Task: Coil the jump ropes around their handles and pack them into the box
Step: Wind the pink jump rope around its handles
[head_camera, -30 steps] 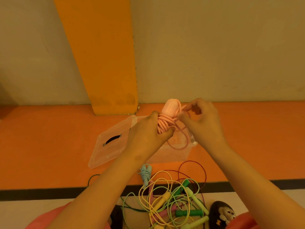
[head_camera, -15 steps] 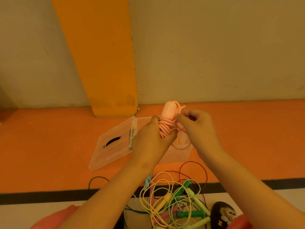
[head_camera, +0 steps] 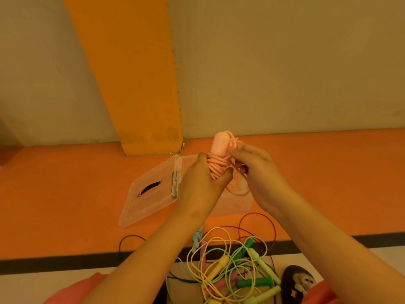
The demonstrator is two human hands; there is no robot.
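Held pink jump rope (head_camera: 219,147) upright in mid-air, just above the open clear box (head_camera: 236,205) set on the orange floor (head_camera: 65,194). Gripped the rope's wound coils in the left hand (head_camera: 201,187), fingers and thumb curled round the bundle, with the rounded handle end poking out on top. Pinched the loose pink cord (head_camera: 240,194) in the right hand (head_camera: 258,172), just beside the handle, fingers curled, with one slack loop drooping in front of the box. Seen flat on the floor at the box's left edge: its clear lid (head_camera: 151,194), marked by a dark curved slot. Seen nearer the camera, below both forearms: a tangled pile of jump ropes (head_camera: 230,270) with yellow, green and pink handles and pale cords, crossed by a dark red rope (head_camera: 257,213) looping up toward the box. Half hidden under the left forearm: a blue rope (head_camera: 197,236). Pictured at lower right, beside the pile: a dark slipper (head_camera: 299,279) bearing a monkey face. Backed by a pale wall (head_camera: 285,62) and an orange pillar (head_camera: 135,84) rising from the floor behind the box.
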